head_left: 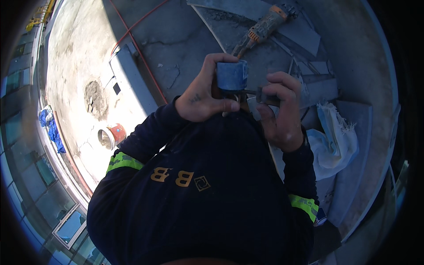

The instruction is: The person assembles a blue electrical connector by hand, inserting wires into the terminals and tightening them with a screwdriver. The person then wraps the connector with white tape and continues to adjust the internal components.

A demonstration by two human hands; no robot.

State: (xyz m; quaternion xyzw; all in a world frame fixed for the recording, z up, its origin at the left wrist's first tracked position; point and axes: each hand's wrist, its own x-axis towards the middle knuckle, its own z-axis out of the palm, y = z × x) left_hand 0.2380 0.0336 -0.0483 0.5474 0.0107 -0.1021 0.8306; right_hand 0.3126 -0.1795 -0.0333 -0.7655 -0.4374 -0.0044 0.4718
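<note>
My left hand (204, 90) is closed around a dusty blue cylinder (232, 76), cup-like in shape, held in front of my chest. A pale narrow piece shows beneath it by my left thumb; I cannot make out what it is. My right hand (282, 112) pinches a small dark grey piece (264, 95) between thumb and fingers. From that piece a thin dark rod reaches left to just below the cylinder; whether they are joined is not clear. Beyond my hands lies a dust-covered orange power tool (267, 24), shaped like an angle grinder.
Cut grey slabs (304, 37) lie around the tool. A white woven sack (333, 145) is crumpled on the right. Red hoses (142, 57) cross the concrete floor at left. Farther left are a red-and-white bucket (112, 135), a mortar patch (95, 99) and blue sheeting (53, 130).
</note>
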